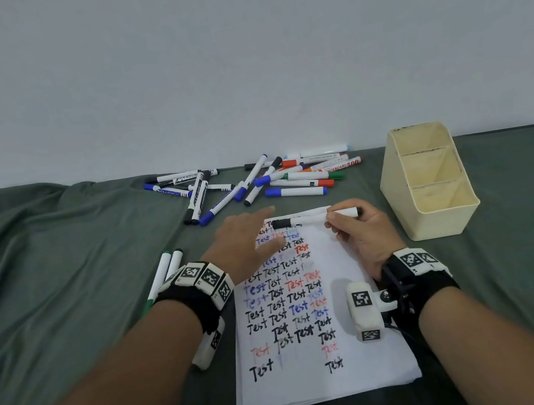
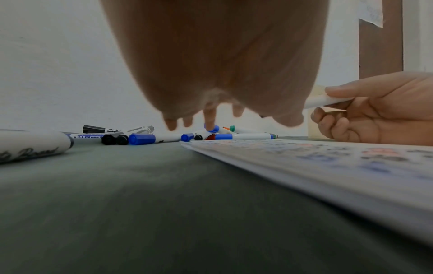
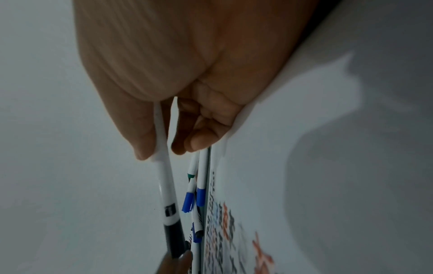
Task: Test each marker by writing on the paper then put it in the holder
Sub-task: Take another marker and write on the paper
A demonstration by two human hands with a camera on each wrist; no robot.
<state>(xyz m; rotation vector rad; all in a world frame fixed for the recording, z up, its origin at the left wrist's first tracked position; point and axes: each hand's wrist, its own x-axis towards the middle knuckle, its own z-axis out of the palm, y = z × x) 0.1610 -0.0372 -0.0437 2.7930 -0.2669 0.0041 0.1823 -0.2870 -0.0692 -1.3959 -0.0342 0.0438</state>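
R hand (image 1: 361, 240) pinches black-capped marker (image 1: 313, 219) at rear of barrel, held level above top edge of paper (image 1: 361, 354); cap on. L hand (image 1: 247, 240) spread, fingers straight, holds nothing, near cap end.

Marker judged light, rigid, smooth plastic, may slip; grip mid-barrel.

Head view only: holder (image 1: 434, 215), empty, right of paper. R wrist view only: thumb-finger pinch close up.

Even, diffuse lighting is recorded in the head view, dim toward the lower corners; no glare is noted. Wide-angle bending is seen at the edges. In the left wrist view the left hand (image 2: 222, 61) is rendered close and out of focus. The right wrist view is soft and dim, with blurred shadows cast on the paper (image 3: 328, 148).
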